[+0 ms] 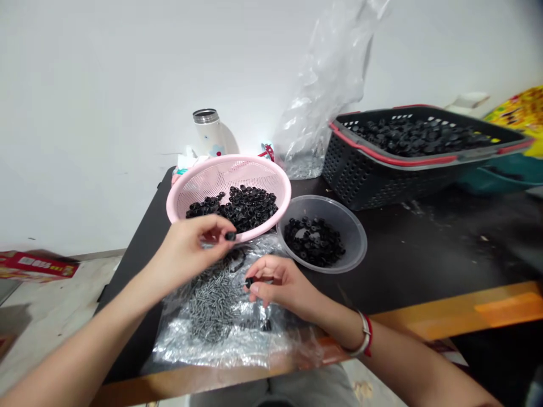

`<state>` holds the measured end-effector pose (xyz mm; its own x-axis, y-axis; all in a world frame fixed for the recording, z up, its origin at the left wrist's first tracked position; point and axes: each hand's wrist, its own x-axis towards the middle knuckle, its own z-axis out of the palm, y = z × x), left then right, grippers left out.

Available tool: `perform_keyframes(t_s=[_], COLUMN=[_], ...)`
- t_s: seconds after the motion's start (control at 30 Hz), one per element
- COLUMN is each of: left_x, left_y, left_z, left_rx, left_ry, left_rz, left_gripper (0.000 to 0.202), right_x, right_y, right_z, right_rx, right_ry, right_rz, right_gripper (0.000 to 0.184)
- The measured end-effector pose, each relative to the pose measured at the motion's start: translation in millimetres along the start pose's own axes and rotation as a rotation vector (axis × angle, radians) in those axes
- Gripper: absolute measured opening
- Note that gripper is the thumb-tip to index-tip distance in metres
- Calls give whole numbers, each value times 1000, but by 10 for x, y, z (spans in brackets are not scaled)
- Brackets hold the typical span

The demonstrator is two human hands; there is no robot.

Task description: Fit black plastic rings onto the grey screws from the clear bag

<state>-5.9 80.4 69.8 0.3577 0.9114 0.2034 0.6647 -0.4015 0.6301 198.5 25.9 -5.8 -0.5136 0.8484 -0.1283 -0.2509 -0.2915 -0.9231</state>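
- Black rubber washers [250, 209] lie heaped in a pink plastic colander [258, 168]; a smaller heap sits in a clear plastic bowl [355, 229] just to its right.
- Left hand [189, 254]: thumb and fingertips pinched together on one black washer [230, 236], held just beside the colander's near rim.
- Right hand [280, 285]: thumb and fingers closed on a second black washer [249, 282], which shows only in part. A silver band [363, 333] and a red cord [369, 336] circle the wrist.
- Spatial relation: the two held washers are apart, the left one farther from the person and to the left of the other. Left hand is nearer the colander, right hand nearer the bowl.
- Grey screws [212, 305] lie in a loose pile on a clear plastic bag [220, 347], below and between both hands. The pile runs diagonally, and single screws point in mixed directions.
- Surroundings: a black tabletop [407, 265] bears a black-and-red plastic basket [352, 175] of similar black pieces, with a steel-topped flask [211, 133] behind the colander.
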Motion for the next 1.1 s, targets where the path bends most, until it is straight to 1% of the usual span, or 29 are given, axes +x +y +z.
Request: perform_keyframes(t_s=[0.03,0.1,0.17,0.23,0.33,0.43,0.5,0.57,0.63,0.77,0.93,1.1], left_x=[-125,-333,-467,-539,-594,-639,-666,-682,-686,-693,-737,-749], left_y=[30,41,-4,-70,-136,-135,-116,-100,-89,-79,-80,-70], left_z=[36,122,212,296,399,461,474,465,445,420,458,479], left_rx=[-62,-175,-295,-397,-484,-618,-675,-642,-560,-446,-481,-489], left_ry=[-39,-71,-117,-136,-102,-50,-24,-8,7,19,24,31], left_rz=[22,51,40,2,-57,-128,-160,-158,-132,-64,-118,-124], left_gripper=[15,14,15,17,21,28,25,16,12,16,22,19], right_x=[-3,-5,-6,-7,-12,-21,-29,-38,-45,-52,-58,-66], right_y=[-3,-1,6,10,9,13,22,26,17,-36,-66,-50], right_z=[-1,0,6,17,31,28,18,8,4,12,23,23], right_rx=[14,43,74,92,69,14,-37,-99,-176,-344,-406,-432], right_ry=[2,12,25,39,59,98,125,137,130,121,110,88], right_rz=[-5,-38,-86,-123,-148,-177,-192,-206,-232,-277,-294,-293], right_gripper=[25,26,26,26,25,22,21,19,16,12,13,12])
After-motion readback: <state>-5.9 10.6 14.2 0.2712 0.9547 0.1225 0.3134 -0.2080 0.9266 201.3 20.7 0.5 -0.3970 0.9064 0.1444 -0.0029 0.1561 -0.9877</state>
